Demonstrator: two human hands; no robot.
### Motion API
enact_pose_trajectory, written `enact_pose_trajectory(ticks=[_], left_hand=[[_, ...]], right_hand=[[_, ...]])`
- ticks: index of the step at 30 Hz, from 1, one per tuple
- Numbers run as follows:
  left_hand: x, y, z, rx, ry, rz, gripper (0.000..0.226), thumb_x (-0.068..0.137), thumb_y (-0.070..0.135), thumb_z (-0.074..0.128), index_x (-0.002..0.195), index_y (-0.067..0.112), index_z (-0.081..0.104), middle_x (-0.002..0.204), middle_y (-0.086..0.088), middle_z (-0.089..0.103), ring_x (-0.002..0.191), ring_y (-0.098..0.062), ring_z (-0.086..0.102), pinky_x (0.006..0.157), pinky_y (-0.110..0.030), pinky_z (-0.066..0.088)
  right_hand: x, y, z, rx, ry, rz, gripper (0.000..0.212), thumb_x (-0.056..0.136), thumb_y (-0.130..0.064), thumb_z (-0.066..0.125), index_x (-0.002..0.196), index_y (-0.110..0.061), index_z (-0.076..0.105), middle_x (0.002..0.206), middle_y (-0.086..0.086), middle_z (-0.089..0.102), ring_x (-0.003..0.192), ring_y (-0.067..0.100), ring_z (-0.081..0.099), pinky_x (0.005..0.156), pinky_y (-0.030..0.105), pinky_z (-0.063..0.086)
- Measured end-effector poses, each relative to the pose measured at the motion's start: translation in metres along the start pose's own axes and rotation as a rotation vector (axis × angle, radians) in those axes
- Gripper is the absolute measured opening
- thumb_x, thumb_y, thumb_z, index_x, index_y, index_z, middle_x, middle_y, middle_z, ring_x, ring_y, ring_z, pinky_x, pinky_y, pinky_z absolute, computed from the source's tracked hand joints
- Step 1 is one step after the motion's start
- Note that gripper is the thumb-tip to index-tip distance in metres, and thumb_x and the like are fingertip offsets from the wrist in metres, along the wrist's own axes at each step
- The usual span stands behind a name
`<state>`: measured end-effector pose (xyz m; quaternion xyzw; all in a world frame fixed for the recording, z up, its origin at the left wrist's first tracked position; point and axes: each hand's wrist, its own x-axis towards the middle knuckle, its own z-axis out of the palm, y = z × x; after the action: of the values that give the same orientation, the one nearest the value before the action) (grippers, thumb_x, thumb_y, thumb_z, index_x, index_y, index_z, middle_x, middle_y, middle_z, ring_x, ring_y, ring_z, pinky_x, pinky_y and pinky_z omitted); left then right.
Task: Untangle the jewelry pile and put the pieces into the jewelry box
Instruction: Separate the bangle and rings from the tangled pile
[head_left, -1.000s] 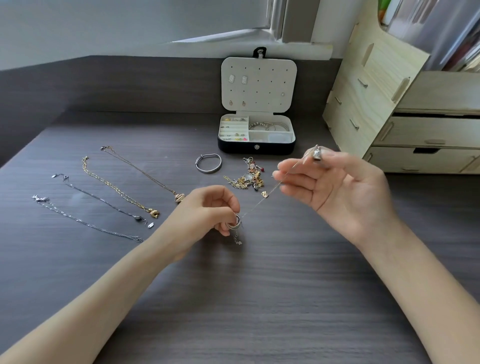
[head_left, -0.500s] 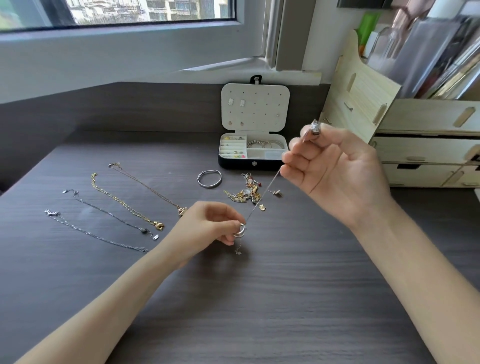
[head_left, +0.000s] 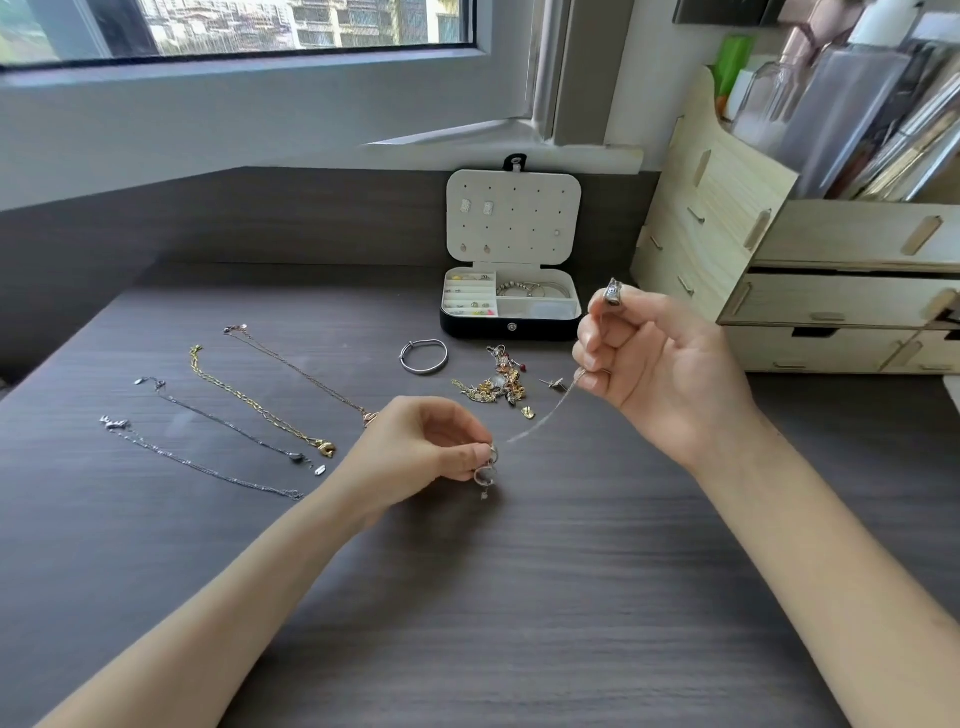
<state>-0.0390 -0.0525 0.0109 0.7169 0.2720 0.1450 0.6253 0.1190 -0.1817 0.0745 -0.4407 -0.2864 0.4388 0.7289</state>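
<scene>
Head view: at frame centre the left hand (head_left: 431, 441) pinches one end of a thin chain (head_left: 545, 415) above the bench (head_left: 519, 597), the right hand (head_left: 660, 369) grips the other, jewelry pile (head_left: 496, 384) just behind, open jewelry box (head_left: 511, 312) beyond.

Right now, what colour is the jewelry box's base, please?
Black, on the jewelry box; head view.

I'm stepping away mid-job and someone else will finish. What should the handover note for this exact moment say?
Left hand pinches the ringed end of a thin chain; right hand grips its other end, raised, chain stretched between them.
Jewelry box stands open at the back of the desk, some pieces inside.
Done: four necklaces laid out apart on the left; bangle lies separate.
Left: free this chain, untangle the small pile before the box, then box everything.
</scene>
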Motion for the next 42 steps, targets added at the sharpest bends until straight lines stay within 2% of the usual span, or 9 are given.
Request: enact_pose_trajectory(ticks=[5,11,16,22,25,29,33,37,42], left_hand=[[0.001,0.001,-0.003,-0.046,-0.011,-0.049,0.011,0.079,-0.002,0.07,0.075,0.008,0.066,0.076,-0.006,0.071,0.071,-0.017,0.064,0.066,-0.025,0.055],[0.004,-0.001,-0.006,-0.062,0.064,0.013,0.013,0.078,0.005,0.074,0.072,0.015,0.068,0.075,-0.006,0.069,0.069,-0.015,0.059,0.067,-0.023,0.051],[0.009,-0.003,-0.009,-0.081,0.189,0.042,0.014,0.086,0.001,0.063,0.077,0.011,0.062,0.066,0.006,0.064,0.062,-0.01,0.053,0.061,-0.02,0.047],[0.012,-0.005,-0.008,-0.069,0.255,0.045,0.014,0.09,-0.001,0.057,0.083,0.011,0.058,0.075,-0.004,0.062,0.06,-0.012,0.052,0.061,-0.022,0.048],[0.014,-0.007,-0.009,-0.016,0.258,0.033,0.015,0.093,0.002,0.053,0.086,0.012,0.062,0.069,0.001,0.057,0.057,-0.013,0.047,0.057,-0.021,0.043],[0.012,-0.004,-0.008,0.002,0.246,0.02,0.019,0.093,0.004,0.053,0.079,0.011,0.065,0.063,0.002,0.05,0.053,-0.011,0.043,0.052,-0.016,0.04],[0.008,0.003,-0.007,-0.166,0.204,0.003,0.019,0.091,-0.003,0.053,0.075,0.005,0.06,0.067,-0.007,0.046,0.051,-0.01,0.042,0.052,-0.019,0.041],[0.006,0.012,-0.009,-0.313,0.135,-0.006,0.02,0.087,-0.011,0.052,0.08,0.005,0.06,0.062,-0.001,0.042,0.052,-0.009,0.042,0.053,-0.019,0.043],[0.003,0.02,-0.008,-0.412,0.098,0.027,0.025,0.083,-0.016,0.05,0.08,0.007,0.06,0.057,0.001,0.043,0.051,-0.008,0.045,0.051,-0.017,0.045]], right_hand=[[0.002,0.007,-0.008,0.035,0.035,0.009,0.015,0.082,-0.025,0.048,0.075,-0.013,0.054,0.062,0.002,0.057,0.054,0.014,0.048,0.05,0.023,0.04],[0.003,0.009,-0.012,0.102,0.051,-0.004,0.017,0.082,-0.025,0.048,0.074,-0.013,0.056,0.061,0.002,0.056,0.053,0.014,0.048,0.048,0.023,0.041],[0.002,-0.002,-0.013,0.15,0.029,-0.072,0.024,0.082,-0.025,0.047,0.067,-0.014,0.062,0.059,0.001,0.053,0.052,0.014,0.045,0.049,0.022,0.039],[0.0,-0.013,-0.013,0.185,0.012,-0.101,0.024,0.081,-0.026,0.047,0.068,-0.015,0.063,0.058,0.0,0.052,0.051,0.013,0.044,0.049,0.02,0.038],[0.0,-0.016,-0.015,0.135,0.031,-0.102,0.021,0.081,-0.026,0.047,0.07,-0.015,0.061,0.059,0.001,0.053,0.052,0.013,0.045,0.049,0.02,0.039],[-0.001,-0.006,-0.026,-0.199,0.041,-0.087,0.015,0.085,-0.021,0.049,0.076,-0.012,0.056,0.063,0.004,0.058,0.056,0.018,0.052,0.051,0.026,0.042],[-0.005,0.014,-0.032,-0.588,-0.029,-0.019,0.011,0.076,-0.018,0.055,0.079,-0.008,0.059,0.072,0.009,0.066,0.067,0.018,0.06,0.057,0.027,0.049],[-0.006,0.034,-0.033,-1.068,-0.076,-0.008,0.01,0.084,-0.013,0.066,0.077,-0.017,0.062,0.078,-0.001,0.068,0.073,0.007,0.059,0.069,0.022,0.044],[-0.008,0.046,-0.027,-1.524,-0.123,-0.063,0.007,0.083,-0.026,0.062,0.079,-0.029,0.057,0.078,-0.016,0.056,0.081,0.004,0.049,0.072,0.024,0.038]])
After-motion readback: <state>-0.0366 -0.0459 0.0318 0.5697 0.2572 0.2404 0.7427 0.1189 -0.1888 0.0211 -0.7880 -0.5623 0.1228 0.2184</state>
